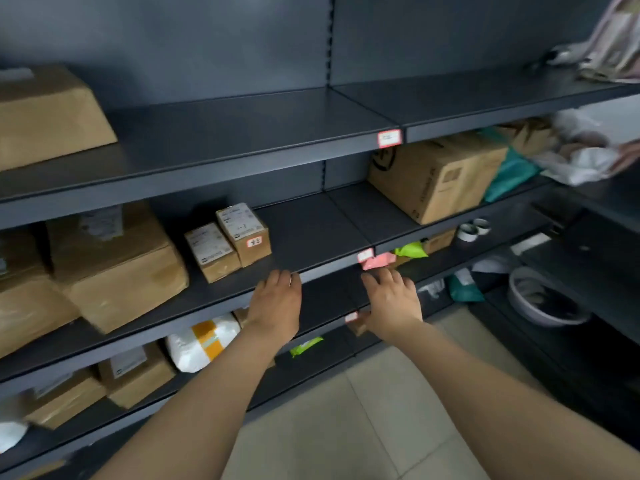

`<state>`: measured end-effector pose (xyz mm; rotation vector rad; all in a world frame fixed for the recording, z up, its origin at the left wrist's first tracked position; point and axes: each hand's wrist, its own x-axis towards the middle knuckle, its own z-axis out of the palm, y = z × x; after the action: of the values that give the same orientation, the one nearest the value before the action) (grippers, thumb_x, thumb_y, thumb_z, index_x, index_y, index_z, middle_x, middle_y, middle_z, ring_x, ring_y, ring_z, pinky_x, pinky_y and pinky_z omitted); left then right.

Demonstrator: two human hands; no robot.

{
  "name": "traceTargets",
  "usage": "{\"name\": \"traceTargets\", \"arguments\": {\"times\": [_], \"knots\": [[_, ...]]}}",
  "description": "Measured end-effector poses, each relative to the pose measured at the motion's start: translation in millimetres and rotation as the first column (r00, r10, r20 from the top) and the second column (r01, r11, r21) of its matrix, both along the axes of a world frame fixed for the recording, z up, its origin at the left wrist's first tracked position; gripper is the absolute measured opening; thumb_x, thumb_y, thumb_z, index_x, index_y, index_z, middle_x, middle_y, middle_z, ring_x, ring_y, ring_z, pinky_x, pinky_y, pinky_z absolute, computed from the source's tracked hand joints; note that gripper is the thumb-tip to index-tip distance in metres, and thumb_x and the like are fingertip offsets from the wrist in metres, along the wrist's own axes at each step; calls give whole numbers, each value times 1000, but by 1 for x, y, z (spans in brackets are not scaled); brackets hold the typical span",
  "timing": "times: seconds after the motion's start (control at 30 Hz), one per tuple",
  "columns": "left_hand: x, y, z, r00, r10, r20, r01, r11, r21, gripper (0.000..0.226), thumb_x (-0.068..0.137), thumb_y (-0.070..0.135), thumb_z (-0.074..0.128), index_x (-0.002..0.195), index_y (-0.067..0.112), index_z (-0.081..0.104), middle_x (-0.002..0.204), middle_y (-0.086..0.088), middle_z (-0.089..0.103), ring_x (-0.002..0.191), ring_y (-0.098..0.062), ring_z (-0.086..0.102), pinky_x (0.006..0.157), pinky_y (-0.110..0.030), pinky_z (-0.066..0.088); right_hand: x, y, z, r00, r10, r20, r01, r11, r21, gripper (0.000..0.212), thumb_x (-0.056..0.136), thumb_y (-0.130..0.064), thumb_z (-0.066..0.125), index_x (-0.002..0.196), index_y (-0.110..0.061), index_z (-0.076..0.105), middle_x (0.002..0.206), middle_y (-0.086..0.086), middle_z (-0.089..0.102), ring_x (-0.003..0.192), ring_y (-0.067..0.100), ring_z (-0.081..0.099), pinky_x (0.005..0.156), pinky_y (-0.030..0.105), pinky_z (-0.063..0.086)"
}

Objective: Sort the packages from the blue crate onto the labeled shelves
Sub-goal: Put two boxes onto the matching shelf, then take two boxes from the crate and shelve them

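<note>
Both my arms reach toward dark metal shelves. My left hand [277, 303] hangs at the front edge of the middle shelf [311, 233], fingers loosely curled, holding nothing. My right hand [393, 299] is a little to the right, below a pink shelf label [365, 255], also with nothing in it. Two small cardboard boxes [228, 242] with white labels stand on the middle shelf just left of my left hand. Bigger brown boxes [114, 268] sit further left. The blue crate is out of view.
The upper shelf [242, 140] carries a brown box [48, 116] at far left and a pink label [389, 138]. A large carton [436, 178] stands right of centre. Lower shelves hold a white bag [201, 342], green pouches and boxes. A grey basin [543, 299] sits low right.
</note>
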<state>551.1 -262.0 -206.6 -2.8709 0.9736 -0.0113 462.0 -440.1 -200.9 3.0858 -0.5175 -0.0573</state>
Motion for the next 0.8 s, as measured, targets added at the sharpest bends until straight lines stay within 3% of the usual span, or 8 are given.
{"name": "traceTargets", "arguments": {"times": [0.3,0.5,0.63,0.8], "knots": [[-102,-107,22,944,-330,-9,329,942,-67,69,85,21,64,145,11,30,142,-7,41,132,-25,34,102,-35,38,-166,-70,19,949,-315,-2,315,949,-24,61,87,-44,60,139,-23,36,136,5,40,133,27,32,106,39,30],[-187,-182,24,863,-504,24,504,859,-92,60,88,20,60,142,15,34,139,-4,44,130,-23,37,98,-34,38,-283,-115,25,859,-512,-12,511,858,-47,59,87,-41,60,139,-23,39,140,5,39,136,26,29,109,39,29],[-253,-226,23,805,-594,-1,591,802,-87,65,87,19,61,144,13,30,141,-5,41,133,-25,34,101,-36,38,-362,-138,22,791,-611,-17,610,791,-52,59,88,-36,60,141,-23,37,144,6,37,139,27,27,109,39,28],[-337,-276,16,727,-686,-25,681,725,-98,72,87,23,63,147,12,26,143,-4,39,134,-24,33,103,-34,36,-457,-163,21,714,-699,-42,697,715,-55,62,91,-45,57,144,-21,34,146,7,34,139,28,27,110,40,29]]}}
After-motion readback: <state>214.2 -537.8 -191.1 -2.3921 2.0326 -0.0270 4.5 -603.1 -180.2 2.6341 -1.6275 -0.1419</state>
